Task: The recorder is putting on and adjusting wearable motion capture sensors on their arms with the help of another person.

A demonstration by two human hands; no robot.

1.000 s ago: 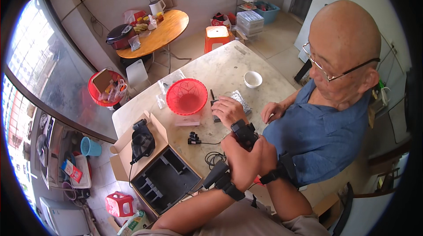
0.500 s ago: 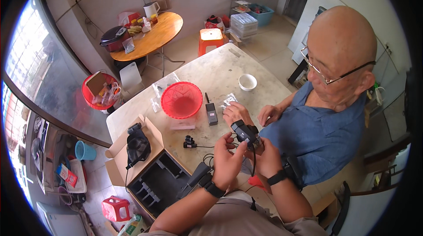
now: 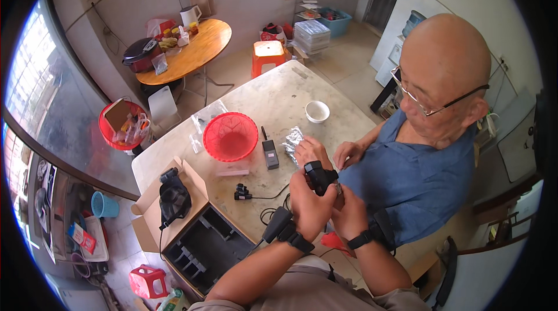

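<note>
The black device sits at the wrist of a co-worker's hand, right of and nearer than the red basket. Partly covered, its long axis appears slanted, far end toward the basket. The left hand closes around it; the right hand is narrow beside it, its hold hidden. Beyond the basket, bare tabletop reaches the far edges.
</note>
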